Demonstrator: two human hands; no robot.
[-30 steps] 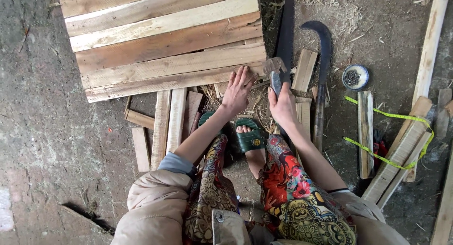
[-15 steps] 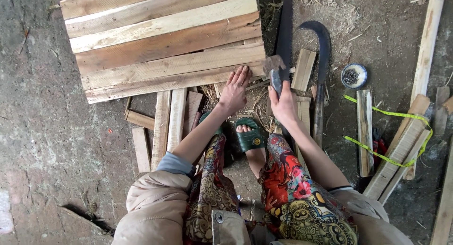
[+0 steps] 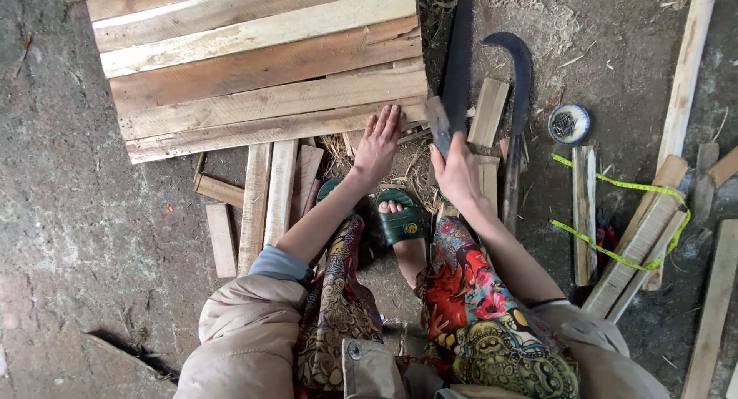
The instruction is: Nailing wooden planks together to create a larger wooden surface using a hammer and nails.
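We steady the pale wooden plank panel (image 3: 261, 76) with our flat, open left hand (image 3: 377, 145); our right hand (image 3: 457, 172) is clamped on the metal-headed hammer (image 3: 438, 126), just beside its near corner.

Planks (image 3: 261, 68): pale and reddish-brown. Sandals (image 3: 401, 224): dark green. Trousers (image 3: 469, 307): red-gold floral print. Tape measure (image 3: 615, 214): yellow. Jacket (image 3: 246, 330): beige.

Rough grey concrete floor (image 3: 69, 214), cracked near the lower-left corner — darker dirt ground (image 3: 615, 53) toward the right edge, strewn with straw and wood chips. Flat daylight, no walls visible.
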